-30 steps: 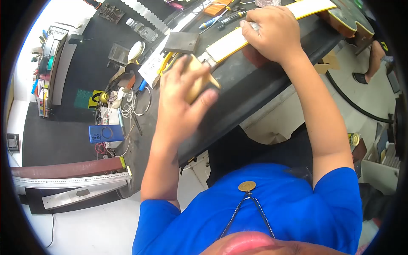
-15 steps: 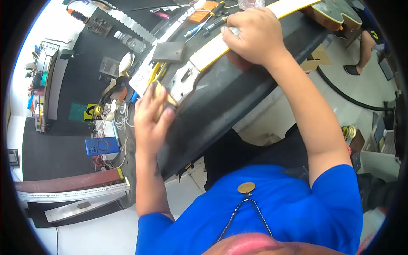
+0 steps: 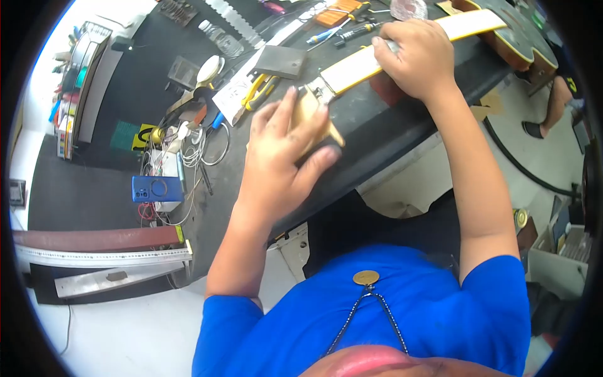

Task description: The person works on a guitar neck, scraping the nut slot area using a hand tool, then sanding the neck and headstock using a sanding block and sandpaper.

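Note:
A guitar neck (image 3: 348, 70) with a white-covered face and yellow edges lies across the bench, reaching toward the guitar body (image 3: 532, 44) at upper right. My right hand (image 3: 418, 56) is wrapped round the neck near its middle. At its lower-left end the headstock (image 3: 321, 92) is mostly hidden. Over it, my left hand (image 3: 279, 151) grips a tan pad (image 3: 304, 118) that looks like folded sandpaper, fingers on top and thumb along the near edge.
A dark grey block (image 3: 281, 61) and yellow-handled pliers (image 3: 259, 91) lie beyond the headstock. Screwdrivers (image 3: 333, 34), a plastic bottle (image 3: 221, 39), cables (image 3: 198, 151) and a blue phone (image 3: 157, 188) are on the bench. Another person's leg (image 3: 554, 108) shows at right.
My left hand and the tan pad have moved right and up along the headstock, covering more of it. The whole view has shifted slightly; my right hand keeps its hold on the neck.

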A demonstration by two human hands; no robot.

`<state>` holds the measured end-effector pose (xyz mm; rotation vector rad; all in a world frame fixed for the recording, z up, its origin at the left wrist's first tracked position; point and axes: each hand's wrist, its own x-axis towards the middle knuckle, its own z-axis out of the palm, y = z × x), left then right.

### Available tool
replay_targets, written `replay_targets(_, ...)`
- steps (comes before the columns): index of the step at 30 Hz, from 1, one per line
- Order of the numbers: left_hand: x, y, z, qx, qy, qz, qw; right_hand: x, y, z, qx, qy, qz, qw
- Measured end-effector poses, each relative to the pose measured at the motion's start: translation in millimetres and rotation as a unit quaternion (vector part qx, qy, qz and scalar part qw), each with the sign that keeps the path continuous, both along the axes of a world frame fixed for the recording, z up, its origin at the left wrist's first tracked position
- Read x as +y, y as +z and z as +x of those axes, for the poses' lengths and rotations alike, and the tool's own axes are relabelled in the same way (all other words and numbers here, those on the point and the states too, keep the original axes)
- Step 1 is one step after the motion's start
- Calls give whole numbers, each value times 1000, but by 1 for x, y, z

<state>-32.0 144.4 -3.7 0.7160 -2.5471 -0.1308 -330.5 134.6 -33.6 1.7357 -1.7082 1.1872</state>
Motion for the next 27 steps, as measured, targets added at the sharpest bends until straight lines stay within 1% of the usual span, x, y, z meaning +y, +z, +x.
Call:
replay_targets(2,-2,-1,24,-30,22,17,999,-4,-6,-6,8,-15,-12,1000)
replay_targets(3,-11,-5,38,-19,57,29,998,-2,-4,-4,-3,-11,4,1000)
replay_targets(4,-20,-11,56,-8,94,41,995,-3,-3,-3,-5,-5,-6,1000)
replay_targets(5,-33,-18,75,21,135,66,988,-4,-3,-3,-6,3,-15,1000)
replay_targets(6,-47,-28,94,85,164,120,975,-4,-3,-3,-5,11,-22,1000)
replay_targets(8,-61,-31,113,68,219,78,970,-3,1,-2,0,10,-4,1000)
replay_targets(11,-59,-38,117,-77,249,28,965,-2,0,-3,6,7,9,1000)
replay_targets(14,-59,-31,111,-155,233,53,959,-2,0,-2,4,10,8,1000)
replay_targets(15,-69,-22,111,-140,212,58,965,-1,-1,-2,3,7,14,1000)
replay_targets(16,-78,-6,110,-76,218,133,964,-1,-1,-2,3,5,21,1000)
replay_targets(18,-101,12,115,10,301,112,947,-3,2,-2,8,5,24,1000)
replay_targets(20,-142,10,136,6,296,-6,955,-2,2,-1,8,6,27,1000)
replay_targets(23,-147,-6,146,-132,383,-114,907,-1,5,0,4,15,35,999)
replay_targets(26,-166,-17,159,-88,356,-101,925,1,4,0,8,6,38,999)
replay_targets(27,-172,-18,167,0,300,-134,945,-1,4,1,12,7,37,999)
